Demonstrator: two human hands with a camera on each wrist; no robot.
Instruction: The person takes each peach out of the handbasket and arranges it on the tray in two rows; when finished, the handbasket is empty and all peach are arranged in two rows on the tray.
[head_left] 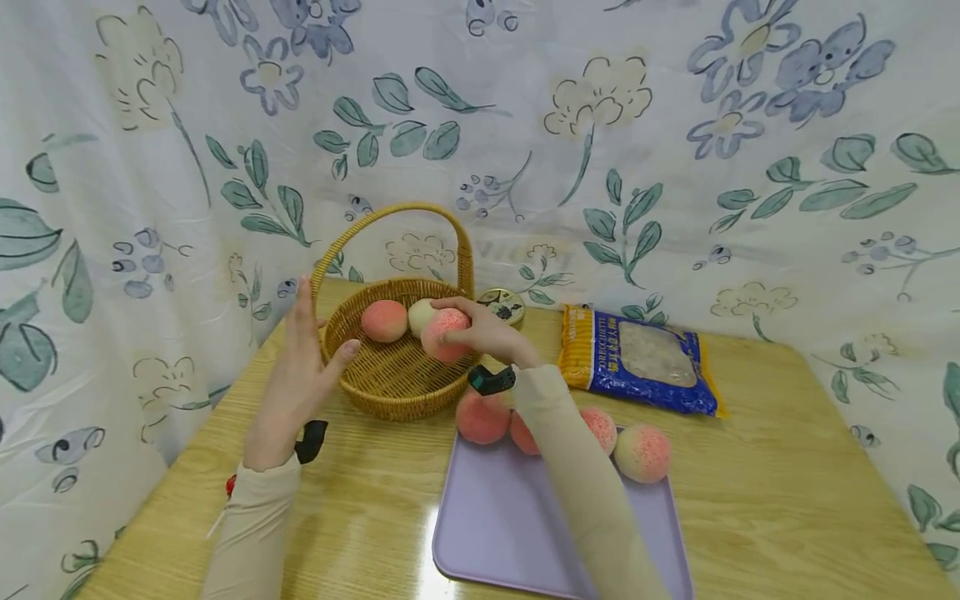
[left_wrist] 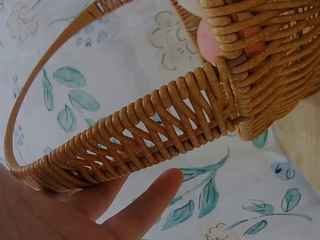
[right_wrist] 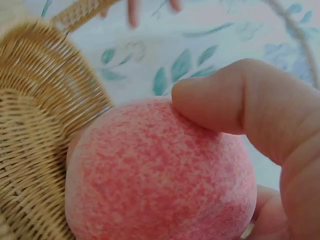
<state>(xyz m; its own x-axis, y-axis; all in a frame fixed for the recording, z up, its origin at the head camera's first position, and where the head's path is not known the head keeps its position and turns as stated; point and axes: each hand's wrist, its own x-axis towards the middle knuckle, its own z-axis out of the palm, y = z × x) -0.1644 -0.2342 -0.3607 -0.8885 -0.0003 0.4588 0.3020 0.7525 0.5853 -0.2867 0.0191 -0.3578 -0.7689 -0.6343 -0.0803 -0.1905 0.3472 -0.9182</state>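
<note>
Near the tabletop's (head_left: 810, 467) back-left corner, the right hand (head_left: 491, 329) grips a round speckled-pink peach (head_left: 437, 342) over a tan wicker basket (head_left: 405, 409). The left hand (head_left: 291, 387), fingers apart, flanks it.

Basket (head_left: 401, 407) floor free at front, two peaches (head_left: 385, 322) blocking rear, handle (head_left: 408, 207) arching above, right sleeve (head_left: 579, 454) across tray (head_left: 495, 517), table (head_left: 367, 483) lane open left of tray

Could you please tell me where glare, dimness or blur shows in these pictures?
Head view: bright glare on the table beside the lavender tray; left wrist view: rather dim, though the basket handle looks crisp; right wrist view: blurred fingers at the top, the pink peach clearer.
</note>
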